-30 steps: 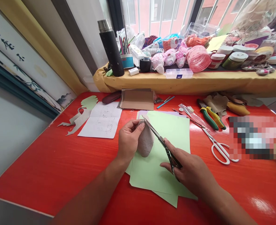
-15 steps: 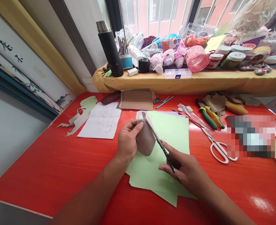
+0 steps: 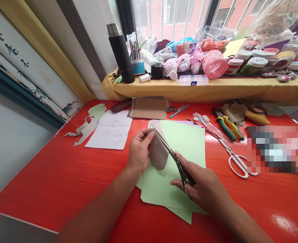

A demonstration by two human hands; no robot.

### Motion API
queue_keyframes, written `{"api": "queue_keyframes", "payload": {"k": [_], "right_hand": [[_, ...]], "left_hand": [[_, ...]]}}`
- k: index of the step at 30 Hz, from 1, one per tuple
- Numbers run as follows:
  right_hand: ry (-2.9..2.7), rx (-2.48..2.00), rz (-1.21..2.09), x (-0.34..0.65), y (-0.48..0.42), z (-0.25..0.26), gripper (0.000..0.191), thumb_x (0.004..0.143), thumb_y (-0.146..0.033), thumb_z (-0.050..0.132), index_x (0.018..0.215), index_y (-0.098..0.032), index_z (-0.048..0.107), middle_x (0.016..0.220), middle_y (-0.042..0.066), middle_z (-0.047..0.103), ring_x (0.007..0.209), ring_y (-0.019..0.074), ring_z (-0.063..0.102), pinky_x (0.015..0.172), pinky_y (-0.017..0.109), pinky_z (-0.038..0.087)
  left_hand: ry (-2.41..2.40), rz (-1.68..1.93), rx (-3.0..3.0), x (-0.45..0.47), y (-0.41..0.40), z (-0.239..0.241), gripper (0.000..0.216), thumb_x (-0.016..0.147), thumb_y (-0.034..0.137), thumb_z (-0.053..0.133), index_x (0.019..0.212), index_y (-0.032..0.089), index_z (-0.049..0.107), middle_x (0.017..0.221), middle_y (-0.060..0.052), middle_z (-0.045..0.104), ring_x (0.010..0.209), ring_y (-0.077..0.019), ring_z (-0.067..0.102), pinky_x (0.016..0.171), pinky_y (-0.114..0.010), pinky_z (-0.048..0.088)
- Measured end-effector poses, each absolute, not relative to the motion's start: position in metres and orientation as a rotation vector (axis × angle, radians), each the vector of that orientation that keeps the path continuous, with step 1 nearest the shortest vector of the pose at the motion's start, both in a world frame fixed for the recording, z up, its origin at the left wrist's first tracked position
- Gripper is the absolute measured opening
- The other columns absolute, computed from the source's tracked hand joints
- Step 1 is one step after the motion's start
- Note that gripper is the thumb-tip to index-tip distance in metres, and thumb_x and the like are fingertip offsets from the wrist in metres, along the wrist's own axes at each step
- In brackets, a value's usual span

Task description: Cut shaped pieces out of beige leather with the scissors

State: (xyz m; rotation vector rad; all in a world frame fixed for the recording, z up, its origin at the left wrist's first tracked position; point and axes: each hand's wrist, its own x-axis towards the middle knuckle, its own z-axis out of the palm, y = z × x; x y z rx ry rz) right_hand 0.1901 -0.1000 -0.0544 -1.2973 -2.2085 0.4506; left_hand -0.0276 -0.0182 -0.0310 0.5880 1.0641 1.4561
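My left hand [image 3: 139, 153] pinches a rounded grey-brown piece of paper [image 3: 158, 156] and holds it up over a stack of light green sheets [image 3: 181, 148]. My right hand [image 3: 202, 187] grips black-handled scissors [image 3: 173, 157]. Their blades run up and left along the right edge of the grey piece, with the tips near my left thumb. Both hands hover over the red table [image 3: 63, 179].
White-handled scissors [image 3: 236, 162], green and yellow pliers [image 3: 227, 126], a white printed sheet [image 3: 111, 130], grey and green paper cut-outs [image 3: 88, 121] and a cardboard piece [image 3: 149, 107] lie on the table. The yellow-covered sill [image 3: 214, 89] behind holds a black flask [image 3: 120, 50], jars and craft supplies.
The scissors have shifted slightly along the edge of the grey piece, and my left hand has turned the piece a little. The rest stays where it was.
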Motion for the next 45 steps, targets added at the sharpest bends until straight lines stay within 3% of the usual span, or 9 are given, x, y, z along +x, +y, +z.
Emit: {"api": "queue_keyframes", "payload": {"k": [13,19,23,26,35,38,40,42,45], "right_hand": [[-2.274,-1.295,0.183,0.191,-0.098,-0.056,0.061,0.115,-0.051,0.049,0.164,-0.016,0.053,0.074,0.003,0.076,0.051,0.0229,0.064,0.049,0.03,0.045],[-2.045,-1.408,0.659,0.188,-0.1,-0.059,0.067,0.105,-0.053,0.067,0.163,-0.021,0.06,0.075,0.001,0.072,0.063,0.0218,0.065,0.059,0.027,0.052],[-1.815,-1.425,0.916,0.187,-0.098,-0.064,0.076,0.098,-0.063,0.073,0.161,-0.021,0.062,0.064,-0.006,0.05,0.055,0.0171,0.045,0.05,0.027,0.041],[-1.644,-1.432,1.001,0.188,-0.095,-0.063,0.08,0.097,-0.063,0.075,0.162,-0.02,0.061,0.065,-0.007,0.044,0.056,0.0164,0.041,0.051,0.028,0.039],[-1.232,-1.229,1.142,0.189,-0.095,-0.036,0.086,0.091,-0.056,0.085,0.163,-0.019,0.058,0.075,-0.002,0.067,0.058,0.0198,0.065,0.054,0.032,0.055],[-1.2,-1.132,1.219,0.19,-0.092,-0.032,0.083,0.092,-0.058,0.084,0.161,-0.02,0.06,0.083,0.002,0.073,0.074,0.024,0.073,0.072,0.037,0.062],[-1.164,-1.112,1.21,0.191,-0.089,-0.031,0.084,0.088,-0.062,0.086,0.157,-0.02,0.065,0.089,0.004,0.074,0.086,0.0264,0.072,0.078,0.038,0.062],[-1.114,-1.135,1.187,0.194,-0.085,-0.032,0.083,0.087,-0.064,0.086,0.154,-0.019,0.068,0.084,0.002,0.071,0.079,0.0244,0.067,0.071,0.035,0.06],[-1.073,-1.149,1.209,0.196,-0.082,-0.033,0.085,0.086,-0.061,0.088,0.155,-0.017,0.067,0.077,-0.001,0.065,0.07,0.0195,0.06,0.064,0.032,0.054]], "left_hand": [[1.074,1.493,0.778,-0.026,-0.022,-0.036,0.025,0.078,0.039,0.094,0.09,0.021,0.081,0.088,-0.001,0.076,0.084,-0.0139,0.065,0.079,-0.026,0.052],[1.033,1.454,0.604,-0.029,-0.019,-0.034,0.031,0.069,0.037,0.098,0.088,0.019,0.081,0.089,-0.002,0.074,0.084,-0.0144,0.065,0.078,-0.026,0.052],[1.035,1.458,0.568,-0.032,-0.018,-0.033,0.03,0.072,0.036,0.096,0.092,0.02,0.08,0.094,-0.002,0.074,0.085,-0.0142,0.064,0.077,-0.026,0.05],[1.061,1.455,0.635,-0.033,-0.02,-0.03,0.028,0.076,0.039,0.094,0.092,0.021,0.079,0.094,-0.002,0.073,0.083,-0.0149,0.063,0.074,-0.027,0.048],[1.154,1.32,1.261,-0.014,-0.052,-0.014,0.014,0.097,0.037,0.076,0.096,0.024,0.079,0.094,-0.005,0.075,0.086,-0.0202,0.067,0.076,-0.03,0.052],[1.006,1.158,1.561,-0.006,-0.064,-0.013,0.015,0.099,0.035,0.072,0.105,0.026,0.083,0.111,-0.01,0.079,0.104,-0.0271,0.073,0.085,-0.035,0.058],[0.87,1.008,1.694,-0.003,-0.069,-0.015,0.025,0.1,0.034,0.07,0.121,0.029,0.083,0.135,-0.013,0.076,0.127,-0.0334,0.07,0.104,-0.044,0.058],[0.796,0.886,1.841,0.0,-0.071,-0.018,0.042,0.101,0.031,0.067,0.143,0.033,0.075,0.158,-0.011,0.064,0.146,-0.036,0.059,0.122,-0.052,0.048],[0.729,0.748,2.108,0.003,-0.072,-0.02,0.062,0.099,0.028,0.068,0.16,0.032,0.06,0.174,-0.01,0.046,0.161,-0.0383,0.041,0.134,-0.058,0.032]]}}
